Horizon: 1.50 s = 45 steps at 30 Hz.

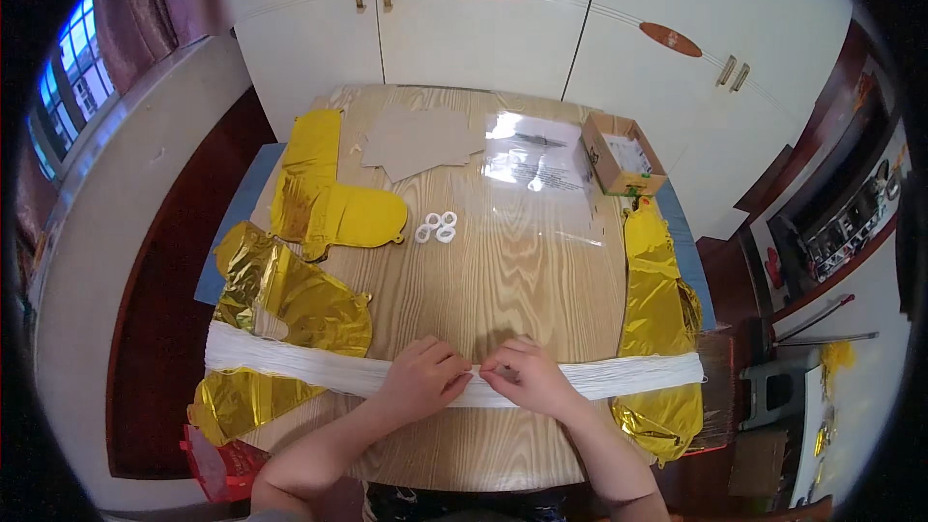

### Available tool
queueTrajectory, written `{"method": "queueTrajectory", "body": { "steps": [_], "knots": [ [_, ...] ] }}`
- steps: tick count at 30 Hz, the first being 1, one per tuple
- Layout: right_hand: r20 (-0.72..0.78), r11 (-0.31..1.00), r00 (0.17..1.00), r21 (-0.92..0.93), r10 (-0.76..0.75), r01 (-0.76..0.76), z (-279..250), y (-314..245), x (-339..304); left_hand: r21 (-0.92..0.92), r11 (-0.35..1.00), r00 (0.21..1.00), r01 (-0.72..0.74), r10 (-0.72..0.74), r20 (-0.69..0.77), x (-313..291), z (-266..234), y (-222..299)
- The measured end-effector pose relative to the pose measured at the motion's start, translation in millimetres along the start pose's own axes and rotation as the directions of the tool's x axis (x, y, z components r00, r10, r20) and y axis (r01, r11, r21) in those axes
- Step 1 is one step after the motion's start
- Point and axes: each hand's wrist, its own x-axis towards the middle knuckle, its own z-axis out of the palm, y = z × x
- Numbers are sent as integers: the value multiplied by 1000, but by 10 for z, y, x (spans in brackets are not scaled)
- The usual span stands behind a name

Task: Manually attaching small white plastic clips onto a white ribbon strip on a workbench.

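A long bundle of white string [628, 376] stretches from left to right across the near part of the wooden table. Over its middle, my left hand [423, 379] is closed in a pinch, fingertips on the strands. Facing it, my right hand [528, 377] pinches too, its thumb and forefinger almost meeting the left fingertips. What lies exactly between the fingertips is small, but it looks like white string. Both ends of the bundle rest on flat gold foil balloons: a crumpled one [309, 300] on the left and another [662, 319] on the right.
Beyond my hands lie several small white rings [446, 233], a yellow-gold foil balloon [360, 216], grey cardboard sheets [418, 143] and a clear plastic sleeve [536, 169]. An open cardboard box [626, 157] stands at the far right corner. White cabinets [483, 39] back the table [474, 300].
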Motion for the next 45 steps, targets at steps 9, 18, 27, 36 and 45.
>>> {"method": "queueTrajectory", "body": {
  "steps": [9, 18, 27, 36, 45],
  "knots": [
    [63, 998, 996, 30, 61, -63, -5, -18, -15, -4, 1000, 1000, -4, 4, 14, -15, 28, -21],
    [-79, 990, 997, 143, 23, -12, 7, -29, 6, 66, 998, 999, 5, -7, 40, -24, 12, -2],
    [100, 940, 982, 286, 162, -184, -23, -202, -8, -287, 953, 995, 99, -104, -4, -17, -111, 92],
    [134, 882, 957, 437, -257, 175, 22, -190, 10, -598, 802, 1000, 0, -10, -14, -26, -110, 155],
    [88, 716, 995, 698, -43, -31, -65, -48, -4, -851, -492, 868, -184, -488, 94, -113, -340, -191]
  ]
}}
